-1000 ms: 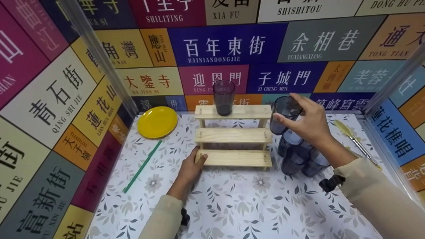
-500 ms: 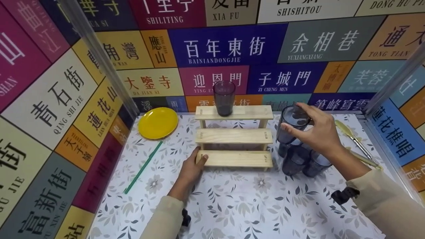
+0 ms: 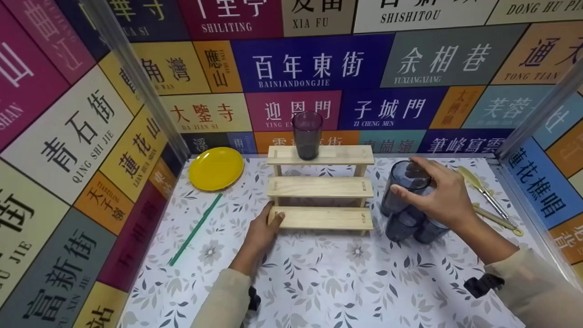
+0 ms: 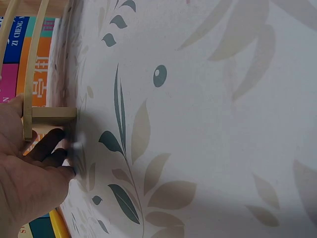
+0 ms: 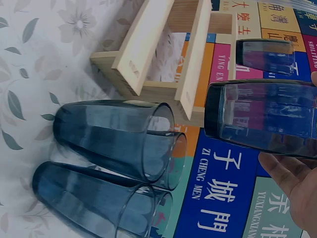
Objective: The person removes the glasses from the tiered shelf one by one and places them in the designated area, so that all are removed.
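My right hand (image 3: 446, 196) holds a blue-grey glass tumbler (image 3: 392, 202) near its rim, thumb on one side and fingers on the other. In the right wrist view the held tumbler (image 5: 262, 116) is raised above several matching upright tumblers (image 5: 109, 136), which stand close together on the table. In the head view it overlaps that group (image 3: 403, 223). My left hand (image 3: 260, 230) grips the left end of the lowest step of a three-tier wooden rack (image 3: 321, 217). One similar tumbler (image 3: 307, 136) stands upright on the top tier; the two lower tiers hold nothing.
A yellow plate (image 3: 216, 168) lies at the back left, with a green stick (image 3: 196, 230) in front of it. Tongs (image 3: 483, 191) lie at the right by the side wall. Sign-printed panels (image 3: 314, 59) enclose the back and sides of the floral-covered table (image 3: 319, 282).
My right hand has moved down and to the right with its tumbler, away from the rack's top tier toward the grouped tumblers. The left hand stays on the rack.
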The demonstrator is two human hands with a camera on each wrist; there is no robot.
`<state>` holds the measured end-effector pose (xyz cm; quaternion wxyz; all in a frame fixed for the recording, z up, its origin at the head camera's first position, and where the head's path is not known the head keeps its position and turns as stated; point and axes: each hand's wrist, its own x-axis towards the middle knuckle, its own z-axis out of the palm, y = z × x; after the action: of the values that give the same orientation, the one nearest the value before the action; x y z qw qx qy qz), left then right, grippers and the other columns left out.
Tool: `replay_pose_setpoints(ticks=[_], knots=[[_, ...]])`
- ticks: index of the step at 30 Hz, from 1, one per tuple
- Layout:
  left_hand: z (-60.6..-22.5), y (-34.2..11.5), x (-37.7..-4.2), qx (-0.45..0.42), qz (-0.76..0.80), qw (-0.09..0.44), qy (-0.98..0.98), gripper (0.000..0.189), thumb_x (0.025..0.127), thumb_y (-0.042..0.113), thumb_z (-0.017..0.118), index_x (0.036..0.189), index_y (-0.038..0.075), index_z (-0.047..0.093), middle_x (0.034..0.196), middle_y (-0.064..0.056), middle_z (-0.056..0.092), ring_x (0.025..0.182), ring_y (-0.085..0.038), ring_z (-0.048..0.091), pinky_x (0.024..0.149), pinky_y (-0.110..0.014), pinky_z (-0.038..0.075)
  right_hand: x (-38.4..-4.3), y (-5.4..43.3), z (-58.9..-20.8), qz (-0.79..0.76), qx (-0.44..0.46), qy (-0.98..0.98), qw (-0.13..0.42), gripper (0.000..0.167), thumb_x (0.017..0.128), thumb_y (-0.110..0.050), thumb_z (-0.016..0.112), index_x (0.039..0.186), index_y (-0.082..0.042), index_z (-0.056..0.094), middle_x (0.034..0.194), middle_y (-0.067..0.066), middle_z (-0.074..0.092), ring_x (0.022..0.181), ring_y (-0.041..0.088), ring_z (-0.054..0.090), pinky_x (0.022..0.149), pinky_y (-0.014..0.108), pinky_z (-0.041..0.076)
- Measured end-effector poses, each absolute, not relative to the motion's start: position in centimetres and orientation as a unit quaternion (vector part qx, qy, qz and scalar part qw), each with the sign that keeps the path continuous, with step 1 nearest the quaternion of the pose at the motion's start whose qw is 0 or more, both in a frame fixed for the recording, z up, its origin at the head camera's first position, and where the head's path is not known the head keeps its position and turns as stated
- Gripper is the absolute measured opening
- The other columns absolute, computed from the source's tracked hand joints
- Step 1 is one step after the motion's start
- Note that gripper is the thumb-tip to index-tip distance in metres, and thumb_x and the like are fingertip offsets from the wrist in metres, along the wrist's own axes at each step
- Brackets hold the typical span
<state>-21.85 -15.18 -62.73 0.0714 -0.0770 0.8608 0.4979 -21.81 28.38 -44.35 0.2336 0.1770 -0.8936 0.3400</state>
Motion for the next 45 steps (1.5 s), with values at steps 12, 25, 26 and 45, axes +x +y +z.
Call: replay_pose_setpoints(ticks=[12, 25, 26, 45], knots=[[-62.8, -15.1, -21.8, -0.085, 0.512, 0.079, 0.851, 0.078, 0.112, 0.055, 0.06, 0.177, 0.024, 0.03, 0.177, -0.012, 0.042, 0.165, -0.036, 0.04, 0.136, -0.054, 0.03, -20.5, 28.9, -45.5, 0.332, 0.184, -0.895, 0.233, 0.081, 0.077, -0.026, 0.102, 0.15, -0.012, 0.07, 0.128, 0.019, 0.08, 0.104, 0.042, 0.078, 0.085, -0.001, 0.038], [-62.7, -15.2, -21.9, -0.078, 0.49, 0.079, 0.865, 0.077, 0.113, 0.056, 0.058, 0.177, 0.022, 0.031, 0.175, -0.015, 0.045, 0.163, -0.037, 0.044, 0.134, -0.055, 0.034, -18.9, 29.3, -46.5, 0.328, 0.194, -0.892, 0.243, 0.081, 0.074, -0.024, 0.103, 0.148, -0.012, 0.072, 0.127, 0.018, 0.081, 0.106, 0.042, 0.078, 0.088, 0.0, 0.041], [-62.7, -15.2, -21.9, -0.078, 0.489, 0.078, 0.865, 0.077, 0.113, 0.056, 0.058, 0.177, 0.022, 0.031, 0.175, -0.015, 0.046, 0.162, -0.037, 0.044, 0.134, -0.055, 0.034, -18.8, 29.3, -46.6, 0.326, 0.196, -0.892, 0.245, 0.081, 0.074, -0.024, 0.103, 0.147, -0.012, 0.072, 0.126, 0.018, 0.081, 0.105, 0.042, 0.078, 0.087, 0.0, 0.041], [-62.9, -15.3, -21.9, -0.086, 0.494, 0.08, 0.861, 0.078, 0.112, 0.057, 0.058, 0.177, 0.024, 0.03, 0.176, -0.014, 0.044, 0.163, -0.037, 0.043, 0.135, -0.054, 0.033, -17.3, 29.6, -48.2, 0.318, 0.212, -0.892, 0.242, 0.081, 0.07, -0.023, 0.104, 0.145, -0.015, 0.074, 0.125, 0.013, 0.082, 0.101, 0.015, 0.072, 0.078, 0.007, 0.047]])
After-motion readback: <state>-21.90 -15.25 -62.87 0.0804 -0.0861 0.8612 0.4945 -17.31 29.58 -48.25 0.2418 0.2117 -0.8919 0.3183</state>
